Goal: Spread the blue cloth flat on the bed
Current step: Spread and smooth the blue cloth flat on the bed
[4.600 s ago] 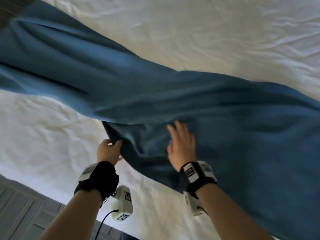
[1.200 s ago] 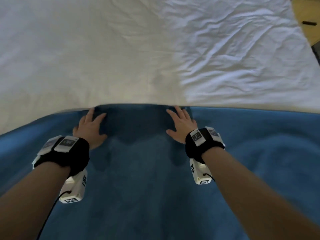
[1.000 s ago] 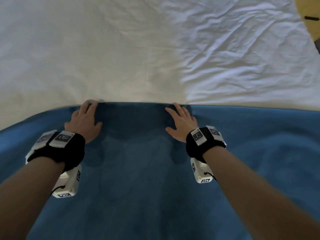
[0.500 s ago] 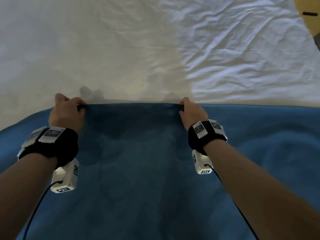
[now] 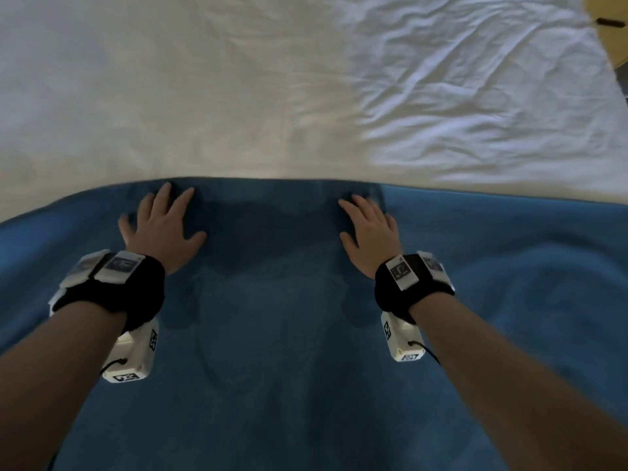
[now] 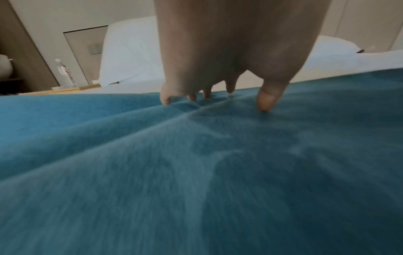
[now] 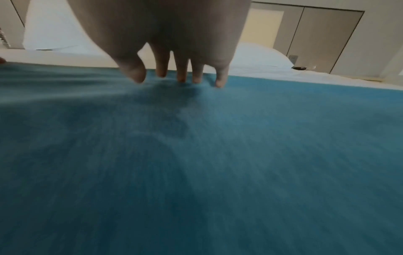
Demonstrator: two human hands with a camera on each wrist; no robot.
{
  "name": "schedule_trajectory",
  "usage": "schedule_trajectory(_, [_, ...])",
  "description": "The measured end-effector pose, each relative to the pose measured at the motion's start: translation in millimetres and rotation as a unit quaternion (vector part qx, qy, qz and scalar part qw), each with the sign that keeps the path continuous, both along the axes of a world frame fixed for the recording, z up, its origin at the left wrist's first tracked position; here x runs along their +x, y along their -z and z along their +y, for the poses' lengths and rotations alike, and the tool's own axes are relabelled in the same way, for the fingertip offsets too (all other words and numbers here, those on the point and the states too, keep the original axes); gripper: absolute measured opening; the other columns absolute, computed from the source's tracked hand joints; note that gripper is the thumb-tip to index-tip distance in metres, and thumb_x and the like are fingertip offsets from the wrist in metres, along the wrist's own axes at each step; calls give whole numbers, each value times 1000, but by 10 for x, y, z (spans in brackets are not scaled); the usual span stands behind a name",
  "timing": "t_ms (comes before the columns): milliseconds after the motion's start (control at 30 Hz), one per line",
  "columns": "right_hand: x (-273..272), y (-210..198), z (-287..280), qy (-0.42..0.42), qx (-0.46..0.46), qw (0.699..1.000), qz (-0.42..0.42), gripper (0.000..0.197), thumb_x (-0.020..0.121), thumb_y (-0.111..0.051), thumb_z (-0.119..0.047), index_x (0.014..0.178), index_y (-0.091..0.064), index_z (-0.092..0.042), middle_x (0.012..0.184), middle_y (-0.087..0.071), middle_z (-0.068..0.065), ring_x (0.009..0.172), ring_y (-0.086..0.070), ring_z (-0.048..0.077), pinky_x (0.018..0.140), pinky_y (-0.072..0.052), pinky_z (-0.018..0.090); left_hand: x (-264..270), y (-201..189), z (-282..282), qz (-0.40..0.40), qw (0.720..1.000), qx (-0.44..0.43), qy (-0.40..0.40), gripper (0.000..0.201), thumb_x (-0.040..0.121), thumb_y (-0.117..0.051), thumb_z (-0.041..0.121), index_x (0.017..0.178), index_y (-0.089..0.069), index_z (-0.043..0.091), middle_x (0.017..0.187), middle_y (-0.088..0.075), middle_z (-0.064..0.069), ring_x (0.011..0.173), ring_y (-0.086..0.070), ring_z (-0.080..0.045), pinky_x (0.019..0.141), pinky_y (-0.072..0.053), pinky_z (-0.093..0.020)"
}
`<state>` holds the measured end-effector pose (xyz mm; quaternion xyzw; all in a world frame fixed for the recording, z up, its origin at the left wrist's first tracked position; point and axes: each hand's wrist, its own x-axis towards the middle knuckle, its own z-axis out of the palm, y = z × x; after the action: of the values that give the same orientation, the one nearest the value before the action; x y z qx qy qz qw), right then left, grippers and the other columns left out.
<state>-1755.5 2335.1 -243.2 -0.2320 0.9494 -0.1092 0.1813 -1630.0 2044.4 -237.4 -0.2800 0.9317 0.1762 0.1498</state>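
Left hand (image 5: 161, 229) at about 9 o'clock of the head view, palm down on the blue cloth (image 5: 278, 334), fingers (image 6: 165, 99) straight and splayed, tips pressing the fabric just short of its far edge; a low ridge of cloth runs toward them in the left wrist view. Blue cloth lies spread over the near half of the bed (image 5: 238, 96), from 8 round to 4 o'clock, its far edge straight across the white sheet, faint ripples at 3 o'clock. Right hand (image 5: 370, 229) at about 2 o'clock of centre, also flat, fingers (image 7: 182, 75) extended, gripping nothing.
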Motion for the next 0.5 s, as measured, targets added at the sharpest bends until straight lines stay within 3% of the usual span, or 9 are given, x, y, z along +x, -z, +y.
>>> schedule_trajectory(100, [338,29,385,65,-12,997,47,55,93,-41,-23,145,-22,-27,157,-17,-1,146,-10,19,117,-14,49,275,13,254,49,999,-16,2,70,88,-54,34,147,-16,33,160,-3,0,147,-1,-24,114,-2,-58])
schedule_trajectory(300, [1037,44,1151,282,105,953,20,59,94,-39,-28,147,-13,-23,158,-9,4,145,-5,29,114,-15,56,1055,51,892,70,997,-11,7,64,89,-52,26,146,-23,29,159,-11,-1,146,-8,-23,115,-3,-57])
schedule_trajectory(367, [1198,52,1114,260,106,960,15,57,95,-37,-31,147,-13,-21,159,-8,6,145,-5,30,114,-16,57,1320,75,1014,62,998,-8,-3,61,90,-51,27,146,-25,28,159,-14,0,146,-9,-23,114,-5,-58])
schedule_trajectory(500, [1557,94,604,92,58,994,4,56,96,-29,-37,148,-11,-24,159,-1,-1,146,2,23,116,-5,54,1842,42,1075,44,998,-28,-24,59,89,-54,25,144,-32,25,156,-23,-3,144,-18,-24,112,-13,-60])
